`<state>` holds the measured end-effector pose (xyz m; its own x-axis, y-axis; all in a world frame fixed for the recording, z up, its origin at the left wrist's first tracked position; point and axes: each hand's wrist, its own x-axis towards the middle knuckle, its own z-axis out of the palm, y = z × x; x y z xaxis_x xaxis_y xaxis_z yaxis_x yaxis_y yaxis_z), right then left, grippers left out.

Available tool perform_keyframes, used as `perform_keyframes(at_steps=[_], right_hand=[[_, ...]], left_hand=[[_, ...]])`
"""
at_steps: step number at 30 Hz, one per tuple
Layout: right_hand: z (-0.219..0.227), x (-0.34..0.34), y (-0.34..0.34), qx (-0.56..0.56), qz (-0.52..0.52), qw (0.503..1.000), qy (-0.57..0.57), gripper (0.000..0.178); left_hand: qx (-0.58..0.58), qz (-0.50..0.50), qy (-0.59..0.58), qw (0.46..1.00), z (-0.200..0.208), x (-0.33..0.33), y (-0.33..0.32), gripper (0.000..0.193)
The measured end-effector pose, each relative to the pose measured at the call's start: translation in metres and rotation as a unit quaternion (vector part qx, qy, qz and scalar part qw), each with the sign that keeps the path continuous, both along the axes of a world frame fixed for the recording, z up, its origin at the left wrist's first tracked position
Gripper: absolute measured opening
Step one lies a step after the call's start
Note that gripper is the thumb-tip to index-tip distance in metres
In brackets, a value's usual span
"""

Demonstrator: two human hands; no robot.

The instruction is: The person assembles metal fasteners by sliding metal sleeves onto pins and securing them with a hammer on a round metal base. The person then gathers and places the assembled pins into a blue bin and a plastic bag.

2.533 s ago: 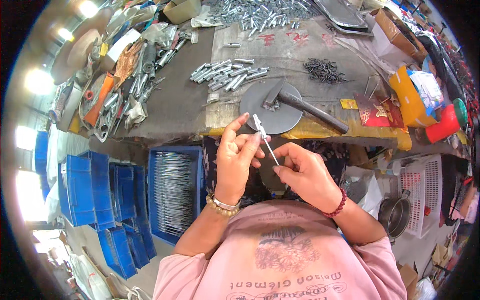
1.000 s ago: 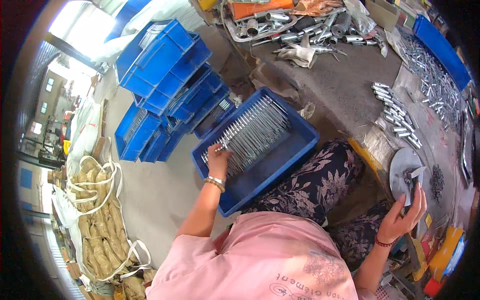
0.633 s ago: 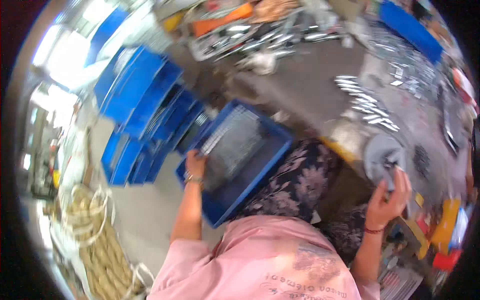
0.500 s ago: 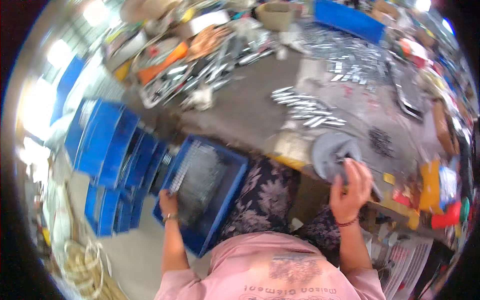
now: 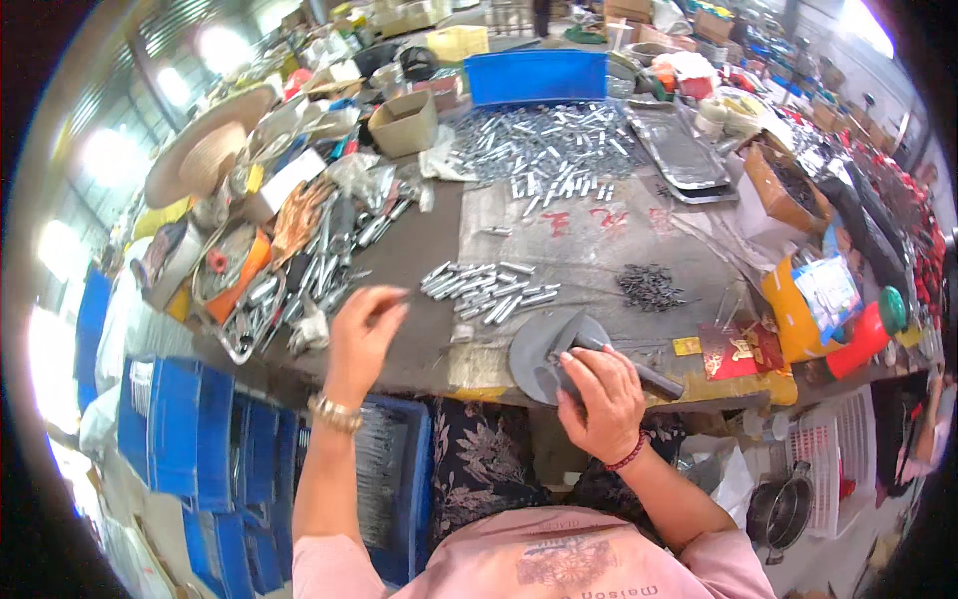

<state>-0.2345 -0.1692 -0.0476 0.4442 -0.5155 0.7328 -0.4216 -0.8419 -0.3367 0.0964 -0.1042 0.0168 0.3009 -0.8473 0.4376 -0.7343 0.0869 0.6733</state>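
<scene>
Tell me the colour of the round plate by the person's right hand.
Grey; the round plate shows in the head view, the only one.

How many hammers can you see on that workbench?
1 hammer, its head on the round grey plate, partly covered by the right hand; others may be hidden in the clutter.

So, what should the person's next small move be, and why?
Probably bring the left hand over to the silver tubes: it appears empty and that pile lies close by, while the right hand is at the hammer on the round grey disc.
</scene>
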Motion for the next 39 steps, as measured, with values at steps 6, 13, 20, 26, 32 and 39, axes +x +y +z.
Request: perform_keyframes(at_steps=[6,13,20,26,32,39], right_hand=[[0.006,0.003,0.002,-0.023,0.017,0.999,0.022,0.054],[-0.010,0.002,-0.001,-0.052,0.005,0.999,0.007,0.054],[0.027,-0.035,0.000,0.118,0.084,0.985,-0.089,0.039],[0.050,-0.163,-0.087,0.032,-0.307,0.923,0.229,0.011],[0.060,-0.193,-0.122,0.018,-0.248,0.840,0.482,0.012],[0.058,-0.177,-0.134,-0.011,-0.173,0.850,0.497,0.011]], left_hand=[[0.076,-0.074,-0.240,0.965,-0.022,0.007,-0.161,0.037],[0.122,-0.060,-0.323,0.937,-0.034,-0.010,-0.203,0.016],[0.019,-0.108,-0.157,0.981,0.010,-0.064,-0.131,0.012],[0.095,-0.136,-0.057,0.985,0.033,-0.093,-0.022,0.012],[0.086,-0.159,-0.070,0.981,0.011,-0.113,-0.006,0.013],[0.084,-0.170,-0.135,0.973,-0.007,-0.127,-0.010,0.013]])
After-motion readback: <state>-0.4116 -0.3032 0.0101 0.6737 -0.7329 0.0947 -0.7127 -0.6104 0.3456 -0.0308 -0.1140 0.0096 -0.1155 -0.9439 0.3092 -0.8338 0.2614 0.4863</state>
